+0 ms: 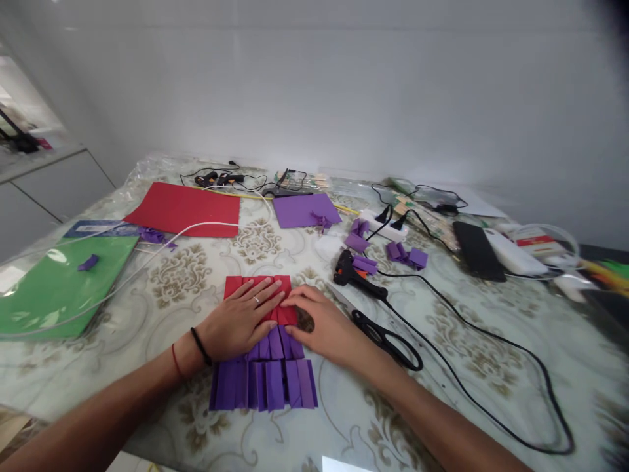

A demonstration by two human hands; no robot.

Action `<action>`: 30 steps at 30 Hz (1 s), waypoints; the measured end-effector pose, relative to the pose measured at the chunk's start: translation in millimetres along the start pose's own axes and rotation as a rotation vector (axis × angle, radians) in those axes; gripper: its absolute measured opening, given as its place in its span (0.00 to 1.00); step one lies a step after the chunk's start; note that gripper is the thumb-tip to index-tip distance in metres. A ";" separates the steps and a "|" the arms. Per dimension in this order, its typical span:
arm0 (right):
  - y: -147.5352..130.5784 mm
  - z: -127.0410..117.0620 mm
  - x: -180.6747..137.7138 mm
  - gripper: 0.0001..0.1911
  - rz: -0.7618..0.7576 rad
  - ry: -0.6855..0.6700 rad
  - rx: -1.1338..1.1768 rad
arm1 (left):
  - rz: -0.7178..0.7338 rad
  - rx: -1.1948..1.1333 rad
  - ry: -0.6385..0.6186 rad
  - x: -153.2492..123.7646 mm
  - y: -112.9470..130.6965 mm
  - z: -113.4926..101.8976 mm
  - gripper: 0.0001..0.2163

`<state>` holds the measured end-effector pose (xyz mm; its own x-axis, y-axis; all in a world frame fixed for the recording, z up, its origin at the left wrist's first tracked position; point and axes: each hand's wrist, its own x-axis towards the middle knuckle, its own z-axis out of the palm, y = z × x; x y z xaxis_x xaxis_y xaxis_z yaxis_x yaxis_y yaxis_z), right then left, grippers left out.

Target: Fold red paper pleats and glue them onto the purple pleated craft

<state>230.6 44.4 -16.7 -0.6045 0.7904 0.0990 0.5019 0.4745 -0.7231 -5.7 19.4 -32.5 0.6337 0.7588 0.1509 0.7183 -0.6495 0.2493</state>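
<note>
In front of me a pleated paper piece lies on the table, with red folded paper [233, 286] at its far end and purple pleated strips [275, 383] at its near end. My left hand [246, 314] rests flat across the red part, its fingers stretched out and pressing down. At the right edge of the red part, my right hand [314, 318] grips the paper with curved fingers and thumb. Both palms hide parts of the folds. Just right of my right hand lie black-handled scissors [388, 341] and a black glue gun [358, 275].
Red paper [191, 208], a purple sheet [304, 210] and a green sheet [63, 282] lie farther out. Purple scraps [407, 255] sit near a white power strip [386, 227]. A black phone [477, 250] lies right. Cords loop across the patterned table [481, 341].
</note>
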 end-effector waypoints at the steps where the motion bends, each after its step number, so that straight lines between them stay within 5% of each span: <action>1: -0.8 0.1 0.3 0.20 0.002 0.000 -0.001 | -0.006 -0.002 -0.003 0.4 1.1 -1.6 0.25; 8: -25.1 -19.1 -15.8 0.04 0.095 0.058 -0.044 | -0.108 -0.083 0.012 13.1 -5.9 -34.6 0.19; 12: -41.2 -10.4 -48.6 0.08 0.242 -0.004 -0.023 | -0.263 -0.088 0.067 25.8 -33.7 -46.3 0.25; 17: -42.3 14.9 -66.8 0.26 0.352 -0.041 0.135 | -0.397 -0.191 -0.039 34.4 -54.3 -50.9 0.26; 26: -13.3 -11.3 -68.2 0.16 0.323 0.209 0.332 | -0.493 -0.569 -0.125 15.7 -34.2 -81.3 0.20; 30: -5.0 -18.3 -67.1 0.30 0.298 0.318 0.496 | -0.465 -0.734 0.029 1.6 -15.3 -94.9 0.20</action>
<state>280.0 -3.8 -7.2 -0.2336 0.9723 -0.0119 0.2293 0.0432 -0.9724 -42.9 35.2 54.7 0.3066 0.9468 -0.0975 0.5296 -0.0845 0.8440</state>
